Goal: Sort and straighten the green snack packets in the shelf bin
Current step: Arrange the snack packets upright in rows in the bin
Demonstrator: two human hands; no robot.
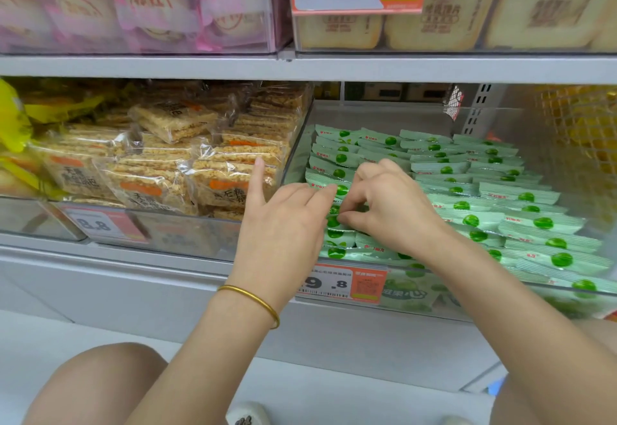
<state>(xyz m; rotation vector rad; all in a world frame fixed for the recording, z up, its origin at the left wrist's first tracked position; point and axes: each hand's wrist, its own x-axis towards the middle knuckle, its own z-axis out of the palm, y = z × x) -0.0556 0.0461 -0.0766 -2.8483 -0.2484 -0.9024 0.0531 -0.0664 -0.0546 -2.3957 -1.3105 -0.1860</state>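
A clear shelf bin (pixel 434 277) holds several pale green snack packets (pixel 521 194) with round green fruit prints, lined up in rows. My left hand (pixel 283 224) reaches into the bin's left front corner, its fingertips on a packet (pixel 325 184) in the left column while the thumb sticks up. My right hand (pixel 387 207) is right beside it, fingers curled and pinching the edge of a green packet in that same column. The packets under both hands are partly hidden.
To the left stands a clear bin (pixel 167 224) of rice-crisp bars in clear wrap. An orange price tag (pixel 344 282) is fixed to the green bin's front. The upper shelf (pixel 300 64) carries pink-wrapped cakes and beige pastry packs. My knees are below.
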